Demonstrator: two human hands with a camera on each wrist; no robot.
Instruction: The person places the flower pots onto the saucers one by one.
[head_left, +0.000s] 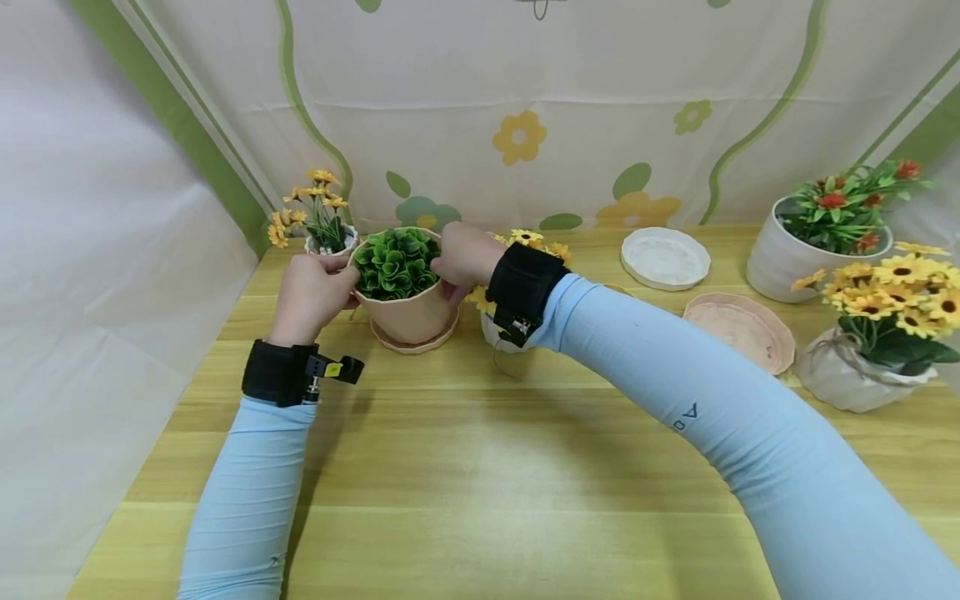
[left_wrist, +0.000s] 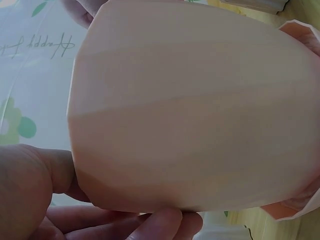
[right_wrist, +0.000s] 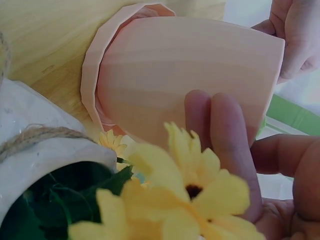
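A pale pink flowerpot (head_left: pixel 408 318) with a leafy green plant (head_left: pixel 397 265) stands in a pink saucer (head_left: pixel 411 348) toward the back left of the table. My left hand (head_left: pixel 306 298) grips the pot's rim at the left, thumb by the edge and fingers beneath it along the outside wall (left_wrist: pixel 190 110). Opposite it, my right hand (head_left: pixel 468 254) holds the rim at the right, with two fingers (right_wrist: pixel 227 125) lying against the outer wall. The pot's base sits within the saucer's raised edge (right_wrist: pixel 91 75). Yellow flowers (right_wrist: pixel 195 200) partly cover the right hand in the right wrist view.
Under my right wrist is a white twine-tied pot (right_wrist: pixel 45 112) of yellow flowers. A small pot of orange flowers (head_left: pixel 322 217) stands at the back left. Rightward are a white saucer (head_left: pixel 665 258), another pink saucer (head_left: pixel 738 329), a red-flowered pot (head_left: pixel 787 258) and a yellow-flowered pot (head_left: pixel 858 383).
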